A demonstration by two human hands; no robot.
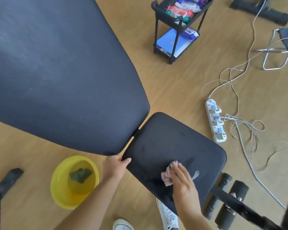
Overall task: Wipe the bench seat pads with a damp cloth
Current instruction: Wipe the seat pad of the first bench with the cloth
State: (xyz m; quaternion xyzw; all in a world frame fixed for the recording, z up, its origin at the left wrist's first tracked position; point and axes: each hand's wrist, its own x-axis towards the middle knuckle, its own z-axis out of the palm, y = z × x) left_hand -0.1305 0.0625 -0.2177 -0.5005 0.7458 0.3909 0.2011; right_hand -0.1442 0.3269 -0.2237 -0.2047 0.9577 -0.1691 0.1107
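The cloth (167, 175), a pinkish-white netted rag, is pressed flat on the small black seat pad (173, 146), toward the near edge of it, with a bit of the mesh poking out on the far side of the palm. The right hand (183, 178) lies on top of it, fingers stretched out and close together, palm down, so not really gripping, more pinning the rag to the pad. The left hand (115, 166) is curled around the pad's left corner, thumb on top, fingers tucked under the edge where I can't see them. The pad's surface has some darker patches and streaks around the cloth. Just past it, with a thin gap between them, is the big back pad (56, 72), tilted up and filling most of the left side. Down on the wooden floor (181, 90) to the left of the person sits a yellow basin (58, 193) with water and a dark green rag (81, 175) sunk in it. White sneakers (168, 216) peek out below the seat. Black foam rollers (231, 206) stick out off the bench's end on the right. Further out there's a white power strip (215, 121) with a tangle of pale cables (243, 123), and a black little cart (178, 25) loaded with wipe packs.
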